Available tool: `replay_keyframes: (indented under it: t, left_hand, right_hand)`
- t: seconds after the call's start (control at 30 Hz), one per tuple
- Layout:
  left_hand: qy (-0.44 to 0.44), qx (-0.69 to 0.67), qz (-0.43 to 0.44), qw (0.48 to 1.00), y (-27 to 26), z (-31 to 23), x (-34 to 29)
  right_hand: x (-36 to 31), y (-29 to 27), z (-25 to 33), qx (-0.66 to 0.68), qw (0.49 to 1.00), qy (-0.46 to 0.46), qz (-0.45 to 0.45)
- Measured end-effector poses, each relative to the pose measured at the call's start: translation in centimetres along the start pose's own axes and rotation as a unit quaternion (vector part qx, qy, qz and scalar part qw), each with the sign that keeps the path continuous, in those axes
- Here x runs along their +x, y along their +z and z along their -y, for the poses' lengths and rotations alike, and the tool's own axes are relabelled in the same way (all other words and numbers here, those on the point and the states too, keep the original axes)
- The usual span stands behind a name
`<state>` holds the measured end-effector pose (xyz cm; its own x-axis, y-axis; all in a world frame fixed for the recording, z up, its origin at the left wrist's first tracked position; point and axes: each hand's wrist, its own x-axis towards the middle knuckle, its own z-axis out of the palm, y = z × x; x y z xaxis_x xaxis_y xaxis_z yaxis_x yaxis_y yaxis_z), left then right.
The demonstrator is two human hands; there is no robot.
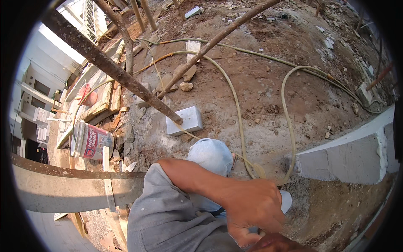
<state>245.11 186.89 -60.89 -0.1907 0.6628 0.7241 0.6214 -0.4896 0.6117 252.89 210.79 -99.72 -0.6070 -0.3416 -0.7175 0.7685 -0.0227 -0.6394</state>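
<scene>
My left arm in a grey sleeve (168, 210) is bent across my body. At its end, my left hand (257, 206) is closed, fingers curled down and inward near the lower edge. Whatever the fingers hold, if anything, is hidden beneath the hand. Below the forearm shows light blue trouser cloth (208, 153) over a bent knee. A yellowish hose (235, 96) runs over the dirt just beyond the hand. My right hand cannot be made out.
A pale block (184, 120) sits at the foot of slanting wooden poles (117, 77). At left stands a paint bucket (94, 142) beside a curved concrete edge (79, 189). A grey-white slab (342, 157) juts in from the right. Stones (186, 86) lie on the dirt.
</scene>
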Motion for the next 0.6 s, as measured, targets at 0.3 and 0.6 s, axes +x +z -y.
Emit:
replay_keyframes:
  t: [0.3, 0.6]
  left_hand:
    - [-0.035, -0.004, 0.086, 0.996, -3.8, -1.2, 1.8]
    - [-0.074, -0.090, 0.085, 0.990, -4.2, 1.7, -2.7]
  right_hand:
    - [-0.2, 0.6, 1.9, -0.061, 0.998, -0.002, 0.021]
    - [0.5, 0.8, 0.4, -0.138, 0.990, -0.033, -0.008]
